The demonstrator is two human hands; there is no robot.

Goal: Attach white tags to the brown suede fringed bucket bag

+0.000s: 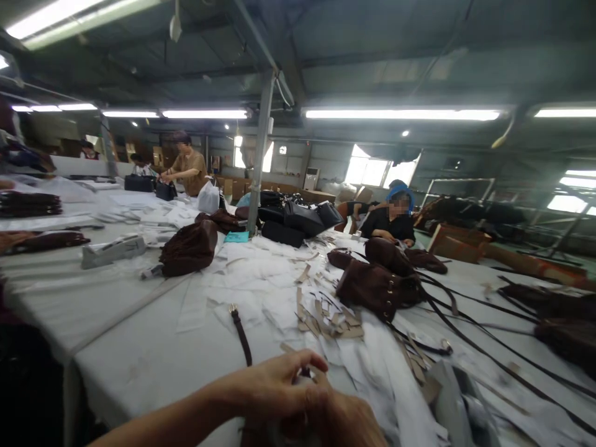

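My left hand and my right hand meet at the bottom middle of the head view, with fingers curled in against each other. Between them is something small with a dark spot and a pale part, too blurred and covered to name. A dark brown strap with a gold-coloured buckle lies on the white-covered table just beyond my left wrist. Its lower end goes out of sight behind that wrist. Some dark brown material shows below my left forearm, partly hidden.
Beige strips and white sheets litter the table's middle. At right are a brown bag, long straps and a grey dispenser-like tool. Another brown bag lies left of a metal post. Co-workers are at the far side.
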